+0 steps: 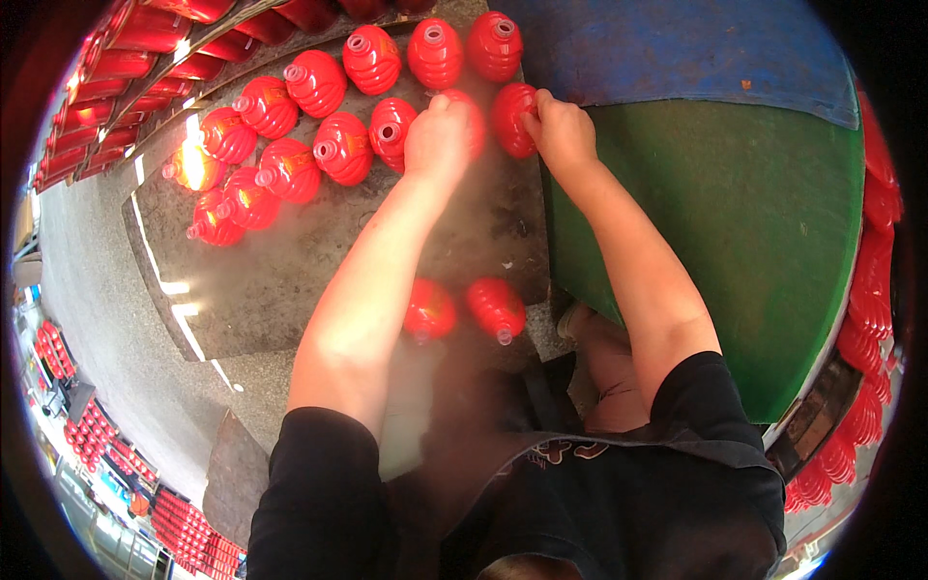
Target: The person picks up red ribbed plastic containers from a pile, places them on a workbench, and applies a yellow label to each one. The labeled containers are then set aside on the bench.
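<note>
Ribbed red bottles with pale open necks stand in two rows on a dark worn board. My left hand [438, 140] is closed at the top of a red bottle [472, 128], its neck hidden by my fingers. Just to the right, my right hand [563, 133] pinches the top of another red bottle [513, 124] at the end of the near row. Behind these two stand a far-row bottle [494, 50] and its neighbour [435, 60]. Left of my left hand is a bottle [388, 132] with its open neck showing.
Two more red bottles [497, 307] stand near my body at the front of the board [338, 261]. To the right lies a green surface [715, 232] with a blue sheet [677, 48] behind it. Stacked red items [126, 63] fill racks at the upper left.
</note>
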The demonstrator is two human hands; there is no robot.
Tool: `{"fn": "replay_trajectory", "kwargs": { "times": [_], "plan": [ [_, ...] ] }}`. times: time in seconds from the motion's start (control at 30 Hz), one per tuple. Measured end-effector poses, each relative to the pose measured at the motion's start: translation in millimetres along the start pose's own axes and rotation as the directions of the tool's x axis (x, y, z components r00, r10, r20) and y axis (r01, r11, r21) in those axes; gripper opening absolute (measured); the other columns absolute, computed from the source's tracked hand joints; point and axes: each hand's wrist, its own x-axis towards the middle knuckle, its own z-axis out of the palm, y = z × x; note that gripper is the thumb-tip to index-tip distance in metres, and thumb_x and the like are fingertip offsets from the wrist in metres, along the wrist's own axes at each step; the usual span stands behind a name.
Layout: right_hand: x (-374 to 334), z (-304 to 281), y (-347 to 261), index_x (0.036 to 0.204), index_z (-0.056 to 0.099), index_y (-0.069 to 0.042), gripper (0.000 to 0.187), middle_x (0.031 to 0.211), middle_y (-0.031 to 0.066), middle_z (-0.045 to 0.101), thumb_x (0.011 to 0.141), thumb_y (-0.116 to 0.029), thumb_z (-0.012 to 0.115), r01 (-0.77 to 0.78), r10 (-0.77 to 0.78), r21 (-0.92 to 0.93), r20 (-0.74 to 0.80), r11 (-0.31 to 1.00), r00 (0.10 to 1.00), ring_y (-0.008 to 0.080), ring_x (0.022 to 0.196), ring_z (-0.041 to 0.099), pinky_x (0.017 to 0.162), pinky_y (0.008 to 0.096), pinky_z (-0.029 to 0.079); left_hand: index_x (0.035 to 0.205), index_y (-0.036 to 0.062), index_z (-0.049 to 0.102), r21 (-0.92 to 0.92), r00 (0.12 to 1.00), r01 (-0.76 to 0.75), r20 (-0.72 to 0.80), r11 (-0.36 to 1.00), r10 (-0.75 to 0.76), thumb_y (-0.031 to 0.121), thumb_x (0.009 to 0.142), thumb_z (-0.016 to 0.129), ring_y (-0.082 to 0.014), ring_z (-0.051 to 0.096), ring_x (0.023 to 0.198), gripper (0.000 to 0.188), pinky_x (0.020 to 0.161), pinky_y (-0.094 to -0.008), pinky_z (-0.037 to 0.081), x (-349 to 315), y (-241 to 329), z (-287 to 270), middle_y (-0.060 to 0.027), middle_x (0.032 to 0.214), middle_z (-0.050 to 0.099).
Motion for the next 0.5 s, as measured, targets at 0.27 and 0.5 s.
{"fn": "replay_trajectory", "kwargs": {
  "times": [0.27,0.5],
  "plan": [
    [0,3,-1,0.095,0.062,-0.004,0.026,0.08,0.0236,0.071,0.089,-0.026,0.073,0.007,-0.007,0.013,0.019,1.0,1.0,0.0429,0.078,0.071,0.07,0.054,0.057,0.11,0.0045,0.071,-0.047,1.0,-0.016,0.013,0.999,0.017,0.009,0.078,0.08,-0.0375,0.068,0.095,0.033,0.082,-0.0459,0.056,2,5,-1,-0.0173,0.104,0.066],
    [-14,-12,-10,0.117,0.057,-0.004,0.051,0.1,0.0225,0.072,0.087,-0.041,0.077,-0.134,0.131,0.059,0.054,0.989,0.99,0.0433,0.092,0.071,0.076,0.0534,0.056,0.123,0.0081,0.067,-0.076,0.995,-0.079,-0.073,0.994,0.073,0.018,0.085,0.077,-0.0363,0.066,0.107,0.041,0.091,-0.0446,0.054,-48,-10,-50,-0.0146,0.114,0.069]
  ]
}}
